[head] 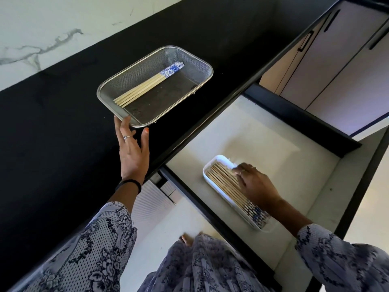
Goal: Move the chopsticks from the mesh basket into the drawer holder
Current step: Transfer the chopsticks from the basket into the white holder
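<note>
1. A rectangular mesh basket [134,85] of fine steel weave, with rounded corners and a polished rim, sits on a matte black countertop [52,123].
2. Inside the basket lies a small bundle of chopsticks [147,84]: pale bamboo shafts side by side, with blue-and-white patterned ends pointing toward the far right corner.
3. The left hand [131,150] reaches up to the basket's near corner. Its fingers are spread and loose, the fingertips touching the rim and the thumb just below it; the hand is not closed round anything. A ring sits on one finger and a dark band circles the wrist.
4. Below the counter edge an open drawer [263,131] shows a smooth, pale lining and dark sides.
5. In the drawer stands a white plastic holder [210,165], an oblong tray with rounded corners, filled with a flat row of bamboo chopsticks [223,182] whose blue-and-white ends lie at the near end.
6. The right hand [255,184] rests palm-down on that row, fingers curled lightly over the sticks; whether it pinches any single stick cannot be told.
7. Both sleeves are of a thin grey-blue fabric with a dark floral print.
8. A white, grey-veined marble wall [42,28] backs the counter.
</note>
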